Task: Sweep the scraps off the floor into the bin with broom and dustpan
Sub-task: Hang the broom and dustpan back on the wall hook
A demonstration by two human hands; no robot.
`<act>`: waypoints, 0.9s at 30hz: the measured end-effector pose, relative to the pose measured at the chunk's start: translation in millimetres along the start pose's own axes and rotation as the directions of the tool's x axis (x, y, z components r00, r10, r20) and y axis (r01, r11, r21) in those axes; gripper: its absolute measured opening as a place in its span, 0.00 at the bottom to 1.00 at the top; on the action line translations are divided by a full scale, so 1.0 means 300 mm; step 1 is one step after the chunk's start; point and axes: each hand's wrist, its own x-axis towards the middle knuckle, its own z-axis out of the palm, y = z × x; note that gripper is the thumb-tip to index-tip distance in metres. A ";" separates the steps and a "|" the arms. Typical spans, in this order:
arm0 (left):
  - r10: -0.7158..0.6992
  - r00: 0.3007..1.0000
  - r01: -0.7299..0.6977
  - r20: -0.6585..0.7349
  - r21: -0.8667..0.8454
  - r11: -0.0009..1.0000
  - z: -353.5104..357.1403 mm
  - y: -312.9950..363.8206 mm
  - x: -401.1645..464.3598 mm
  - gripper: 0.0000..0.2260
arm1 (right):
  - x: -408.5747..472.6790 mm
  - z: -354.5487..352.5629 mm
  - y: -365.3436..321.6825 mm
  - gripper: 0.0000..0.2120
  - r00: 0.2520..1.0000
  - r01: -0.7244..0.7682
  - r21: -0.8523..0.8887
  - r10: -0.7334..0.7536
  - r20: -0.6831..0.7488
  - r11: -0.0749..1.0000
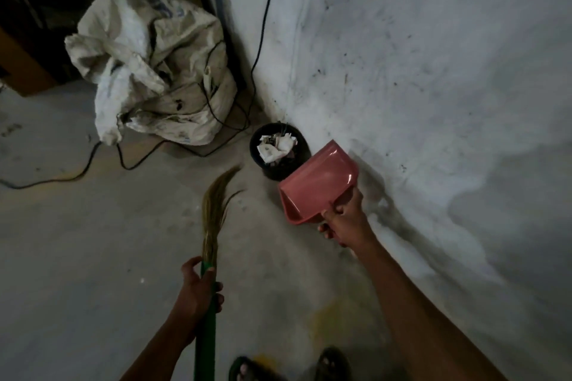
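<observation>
We see a pink dustpan [318,181] tipped over the rim of a small black bin [272,170] that stands on the floor against the wall, white crumpled scraps [277,147] inside it. Left of it, a green-handled broom [213,216] points its straw bristles toward the bin.

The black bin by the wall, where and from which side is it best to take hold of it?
Grip the black bin at its round rim on the left, floor-facing side. The wall closes off the right, and the pink dustpan held by the right hand hangs over its near right edge. Crumpled paper fills the inside.
</observation>
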 end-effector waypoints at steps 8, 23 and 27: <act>-0.015 0.991 0.032 0.133 -0.122 0.992 0.105 0.172 -0.271 0.12 | -0.316 -0.227 -0.197 0.45 0.998 0.058 0.035 -0.057 -0.028 0.998; 0.038 0.974 0.058 0.225 -0.408 0.911 0.287 0.404 -0.960 0.08 | -1.090 -0.587 -0.398 0.42 0.988 0.145 0.240 -0.128 -0.085 0.960; 0.049 0.965 0.058 0.257 -0.394 0.917 0.274 0.416 -1.104 0.09 | -1.244 -0.644 -0.425 0.45 0.987 0.155 0.283 -0.135 -0.089 0.946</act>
